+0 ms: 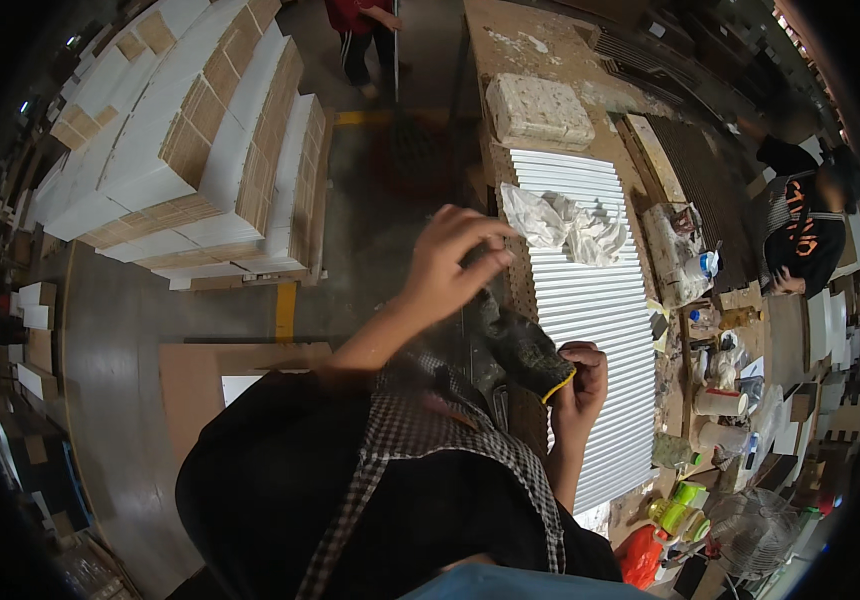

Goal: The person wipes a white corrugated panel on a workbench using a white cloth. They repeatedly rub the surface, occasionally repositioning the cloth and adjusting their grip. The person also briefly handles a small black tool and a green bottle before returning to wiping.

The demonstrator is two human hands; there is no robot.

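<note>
A dark work glove point(528, 352) with a yellow cuff edge hangs in front of my apron, at the bench's near side. At that cuff, my right hand point(582, 382) has its fingers closed on the glove. My left hand point(455, 258) is bare and raised above and left of the glove, thumb and fingers curved but apart, with nothing visible between them. Beside both hands, a row of long white ribbed strips point(595, 340) covers part of the workbench point(520, 50). Crumpled white cloth point(565, 228) rests on the strips' far part.
Tall stacks of white-faced boards point(190, 150) stand at left on the floor. A foam-like block point(540, 112) sits farther along the bench. Bottles, a white tub point(720, 402) and a fan point(758, 530) crowd the right. One person point(800, 225) is across the bench, another point(365, 45) ahead.
</note>
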